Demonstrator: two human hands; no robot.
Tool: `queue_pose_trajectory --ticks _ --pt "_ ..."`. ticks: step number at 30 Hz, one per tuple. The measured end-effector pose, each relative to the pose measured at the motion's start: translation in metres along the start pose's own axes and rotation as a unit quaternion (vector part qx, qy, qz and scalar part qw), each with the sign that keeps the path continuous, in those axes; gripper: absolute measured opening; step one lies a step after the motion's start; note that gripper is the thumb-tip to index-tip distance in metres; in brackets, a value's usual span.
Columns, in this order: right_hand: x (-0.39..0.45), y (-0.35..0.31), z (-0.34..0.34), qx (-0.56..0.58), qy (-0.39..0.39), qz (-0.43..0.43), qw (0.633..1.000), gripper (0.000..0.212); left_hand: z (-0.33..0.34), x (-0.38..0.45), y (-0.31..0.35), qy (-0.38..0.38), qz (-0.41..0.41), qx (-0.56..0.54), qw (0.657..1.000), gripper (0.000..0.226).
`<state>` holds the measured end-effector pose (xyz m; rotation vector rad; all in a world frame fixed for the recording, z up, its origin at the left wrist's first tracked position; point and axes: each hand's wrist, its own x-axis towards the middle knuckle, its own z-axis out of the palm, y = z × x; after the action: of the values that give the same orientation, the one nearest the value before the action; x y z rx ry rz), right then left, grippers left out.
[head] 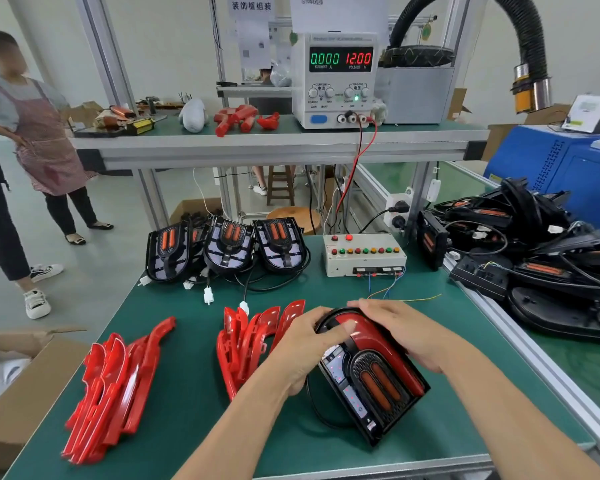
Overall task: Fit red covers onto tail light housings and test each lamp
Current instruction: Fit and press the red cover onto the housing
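Observation:
A black tail light housing (pixel 374 389) with two orange lenses lies tilted on the green mat in front of me. A red cover (pixel 371 332) sits over its upper and right rim. My left hand (pixel 307 351) grips the housing's left side, with the thumb pressing on the red cover. Over the cover's right edge lies my right hand (pixel 402 330), fingers curled round the top. Two stacks of loose red covers (pixel 115 386) (pixel 246 337) lie to the left.
Three bare housings (pixel 227 249) stand at the mat's far edge, wires trailing. A test box with coloured buttons (pixel 364 254) sits behind my hands. A power supply (pixel 340 79) reads 12.00 V. A pile of black housings (pixel 534 251) fills the right. A person stands at left.

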<state>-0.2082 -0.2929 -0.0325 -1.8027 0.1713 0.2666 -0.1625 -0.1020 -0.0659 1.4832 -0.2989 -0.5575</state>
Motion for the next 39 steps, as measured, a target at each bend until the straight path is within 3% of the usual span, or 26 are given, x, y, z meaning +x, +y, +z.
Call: queue_pose_trajectory --ticks 7,11,13,17,25,30,36,39 --pt "-0.045 0.053 -0.005 0.010 0.122 -0.055 0.991 0.033 -0.010 0.009 -0.008 0.067 -0.068 -0.091 0.991 0.009" --pt "-0.062 0.079 0.012 0.071 0.183 -0.088 0.977 0.039 -0.012 0.015 -0.013 0.097 -0.101 -0.166 0.976 0.044" --pt "-0.061 0.084 0.020 0.105 0.212 -0.097 0.967 0.037 -0.011 0.016 -0.016 0.108 -0.114 -0.181 0.971 0.042" --pt "-0.059 0.081 0.034 0.209 0.215 -0.099 0.949 0.039 -0.010 0.015 -0.016 0.114 -0.131 -0.228 0.958 0.030" --pt "-0.054 0.077 0.043 0.275 0.286 -0.121 0.910 0.042 -0.004 0.010 -0.015 0.116 -0.106 -0.184 0.970 0.045" --pt "-0.054 0.079 0.040 0.252 0.283 -0.092 0.921 0.040 -0.004 0.007 -0.018 0.115 -0.101 -0.171 0.973 0.025" --pt "-0.058 0.083 0.042 0.264 0.256 -0.062 0.928 0.040 -0.002 0.006 -0.028 0.141 -0.120 -0.178 0.967 0.032" --pt "-0.065 0.084 0.037 0.244 0.250 -0.041 0.936 0.036 0.000 0.005 -0.029 0.138 -0.144 -0.175 0.964 0.025"
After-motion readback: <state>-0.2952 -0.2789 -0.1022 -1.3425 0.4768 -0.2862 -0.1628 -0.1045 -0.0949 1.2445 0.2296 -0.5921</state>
